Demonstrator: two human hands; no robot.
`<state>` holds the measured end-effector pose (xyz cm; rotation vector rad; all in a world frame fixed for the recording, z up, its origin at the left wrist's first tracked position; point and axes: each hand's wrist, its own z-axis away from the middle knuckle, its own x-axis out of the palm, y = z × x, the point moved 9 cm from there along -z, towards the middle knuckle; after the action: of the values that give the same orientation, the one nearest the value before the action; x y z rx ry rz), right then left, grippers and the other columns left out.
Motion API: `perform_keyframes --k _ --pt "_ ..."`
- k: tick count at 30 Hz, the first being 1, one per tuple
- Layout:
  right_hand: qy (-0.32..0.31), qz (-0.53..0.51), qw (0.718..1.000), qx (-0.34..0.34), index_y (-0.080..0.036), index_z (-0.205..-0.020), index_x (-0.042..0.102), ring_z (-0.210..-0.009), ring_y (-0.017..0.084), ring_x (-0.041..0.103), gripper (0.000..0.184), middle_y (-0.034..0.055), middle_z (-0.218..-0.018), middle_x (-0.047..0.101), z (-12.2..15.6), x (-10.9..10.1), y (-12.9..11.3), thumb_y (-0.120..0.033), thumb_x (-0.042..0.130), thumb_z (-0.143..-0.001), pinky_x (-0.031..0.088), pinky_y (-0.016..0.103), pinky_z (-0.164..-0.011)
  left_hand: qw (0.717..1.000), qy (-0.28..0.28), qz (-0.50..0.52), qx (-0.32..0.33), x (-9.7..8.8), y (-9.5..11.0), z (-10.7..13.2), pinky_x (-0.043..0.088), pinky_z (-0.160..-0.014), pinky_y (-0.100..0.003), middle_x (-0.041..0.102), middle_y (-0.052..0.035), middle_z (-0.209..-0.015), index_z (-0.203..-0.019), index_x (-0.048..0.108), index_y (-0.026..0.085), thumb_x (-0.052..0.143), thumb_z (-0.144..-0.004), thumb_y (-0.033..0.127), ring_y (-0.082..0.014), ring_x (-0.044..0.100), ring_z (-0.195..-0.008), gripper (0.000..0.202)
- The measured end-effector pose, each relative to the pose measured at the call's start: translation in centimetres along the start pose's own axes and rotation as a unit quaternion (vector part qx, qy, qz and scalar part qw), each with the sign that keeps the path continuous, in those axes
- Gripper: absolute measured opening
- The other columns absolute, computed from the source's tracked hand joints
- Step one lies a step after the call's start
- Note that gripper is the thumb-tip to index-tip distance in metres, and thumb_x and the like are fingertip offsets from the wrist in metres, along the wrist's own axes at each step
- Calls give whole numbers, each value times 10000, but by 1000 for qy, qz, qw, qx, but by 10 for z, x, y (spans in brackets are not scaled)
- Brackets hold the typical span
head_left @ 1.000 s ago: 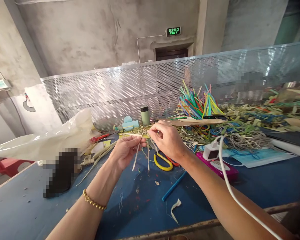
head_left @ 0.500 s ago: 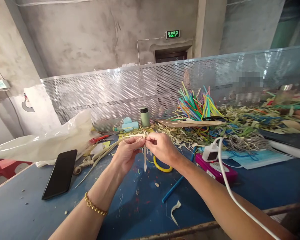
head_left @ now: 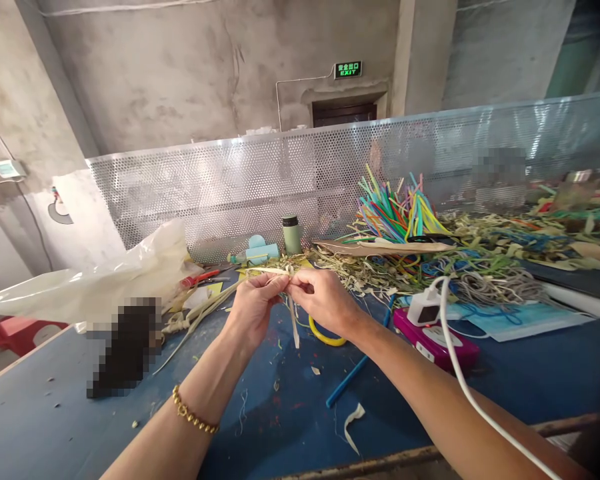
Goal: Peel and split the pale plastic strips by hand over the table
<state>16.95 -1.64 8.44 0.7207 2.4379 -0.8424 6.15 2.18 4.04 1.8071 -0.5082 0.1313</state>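
Note:
My left hand [head_left: 254, 308] and my right hand [head_left: 324, 297] meet over the middle of the table, fingertips pinched together. Between them is a pale, flat fibre strip [head_left: 294, 325], whose loose end hangs below the fingers. Another light length of it sticks out above my left thumb, and thicker pale strands trail to the left from under that hand. The exact spot where the fingers grip is partly hidden by the fingers themselves. A yellow ring-shaped piece [head_left: 327, 339] lies just under my right hand.
A blue tube [head_left: 347, 381] and a magenta box [head_left: 437, 341] with a white charger and cable lie right. Behind are a green bottle [head_left: 292, 237], dried strips, and colourful rods [head_left: 397, 212]. Plastic sheeting [head_left: 130, 267] and a pixelated dark object [head_left: 127, 350] are left.
Both hands stay pinched together at nearly the same place. The strip's hanging end has swung slightly right and down. The whole view has shifted a little.

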Motion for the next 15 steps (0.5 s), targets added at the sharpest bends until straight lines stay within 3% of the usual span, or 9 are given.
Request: perform_keyframes --k 12,15 --pt "-3 12 999 -29 -167 -561 486 -528 87 373 294 -40 -545 446 0 -1 -7 -163 562 -846 267 253 -541 999 29 -7 16 -3 8 2 380 -622 -261 643 -25 -693 -664 706 130 811 -628 257 -117 535 -655 169" --pt "48 27 998 -35 -158 -597 554 -563 101 411 292 -17 -596 479 -2 -18 -7 -223 566 -881 304 257 -559 996 53 -50 42 -8 14 2 363 -606 -251 635 -15 -691 -670 690 140 804 -647 282 -107 510 -638 184"
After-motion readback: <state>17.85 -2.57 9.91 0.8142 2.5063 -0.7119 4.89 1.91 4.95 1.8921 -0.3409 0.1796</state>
